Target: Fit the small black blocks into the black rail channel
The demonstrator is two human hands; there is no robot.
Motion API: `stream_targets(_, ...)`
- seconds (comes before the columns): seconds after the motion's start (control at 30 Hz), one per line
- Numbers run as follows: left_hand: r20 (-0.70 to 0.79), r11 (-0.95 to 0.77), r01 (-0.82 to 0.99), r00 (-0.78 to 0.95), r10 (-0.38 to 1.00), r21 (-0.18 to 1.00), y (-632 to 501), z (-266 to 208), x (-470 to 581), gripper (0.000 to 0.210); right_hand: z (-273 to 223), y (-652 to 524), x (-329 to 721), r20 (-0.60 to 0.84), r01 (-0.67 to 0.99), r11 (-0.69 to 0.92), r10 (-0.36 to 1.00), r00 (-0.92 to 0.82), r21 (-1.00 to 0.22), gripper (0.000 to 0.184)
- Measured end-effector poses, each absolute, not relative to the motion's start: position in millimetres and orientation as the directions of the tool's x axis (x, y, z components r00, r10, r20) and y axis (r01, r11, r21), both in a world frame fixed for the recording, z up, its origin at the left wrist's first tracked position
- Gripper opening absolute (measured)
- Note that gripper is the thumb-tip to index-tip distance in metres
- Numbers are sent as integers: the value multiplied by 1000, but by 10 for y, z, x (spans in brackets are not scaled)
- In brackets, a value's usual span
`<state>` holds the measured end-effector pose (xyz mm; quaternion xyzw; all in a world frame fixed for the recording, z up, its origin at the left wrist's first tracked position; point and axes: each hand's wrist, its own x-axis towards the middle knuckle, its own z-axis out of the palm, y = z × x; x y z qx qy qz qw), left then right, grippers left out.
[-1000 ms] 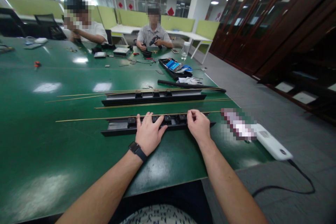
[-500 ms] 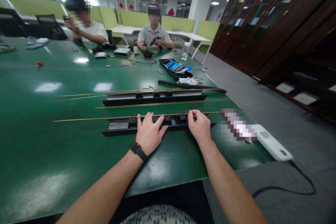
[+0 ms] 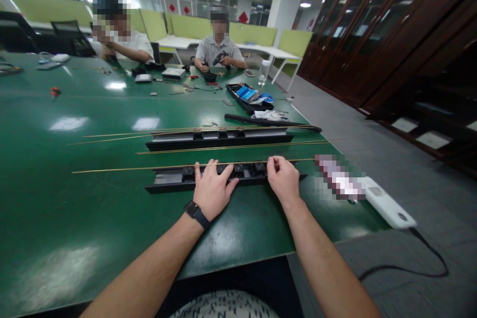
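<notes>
Several black blocks (image 3: 259, 168) already sat in the near channel (image 3: 249, 181), the left hand (image 3: 211, 186) spread over it and the right hand (image 3: 283, 177) pinched on a golden rod (image 3: 119, 170) that jutted out left, with loose rods (image 3: 223, 148) untouched beyond.

Glossy smooth tabletop (image 3: 112, 218), shiny metallic rod (image 3: 112, 170)

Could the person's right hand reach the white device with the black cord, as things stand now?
Probably yes: the white device lies to the right of the right hand, with only a low-looking blurred item between them. However, that hand seems to pinch a thin golden rod.
</notes>
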<state>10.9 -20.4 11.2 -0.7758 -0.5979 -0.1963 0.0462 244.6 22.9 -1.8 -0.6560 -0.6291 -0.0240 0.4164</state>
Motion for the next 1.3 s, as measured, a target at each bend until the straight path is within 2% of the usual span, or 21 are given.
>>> stream_targets(0.47,363,-277,948,205,909,159,-214,117,107,46,4,226,2457,557,847,118,798,230,-518,38)
stream_targets(0.9,338,-236,950,158,928,205,-238,137,138,44,18,219,2455,548,842,115,804,233,-526,37)
stream_targets(1.3,327,-237,954,169,930,182,-240,122,137,46,17,211,2457,539,839,111,809,236,-533,37)
